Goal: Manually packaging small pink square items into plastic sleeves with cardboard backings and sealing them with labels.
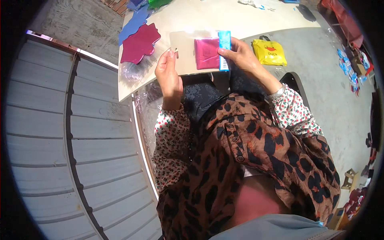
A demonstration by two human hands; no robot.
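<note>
My right hand (246, 58) grips a blue printed card strip (225, 40) at the right end of a clear plastic bag (185, 40), thumb across its front. Beside the strip, a flat folded pink piece (207, 56) shows through the bag. At the bag's left end is my left hand (169, 74), closed in a pinch on what looks like the thin clear edge. The bag is stretched out flat between both hands, just above the table's near edge. Behind the strip, some of my right fingers are hidden.
Dark pink scalloped sheets (140, 43) lie on the pale table (192, 18) at left, with blue sheets (137, 27) and a green one (158, 3) beyond. On the right is a yellow bag (270, 53) with a black handle. A ribbed metal wall (38, 136) runs along the left.
</note>
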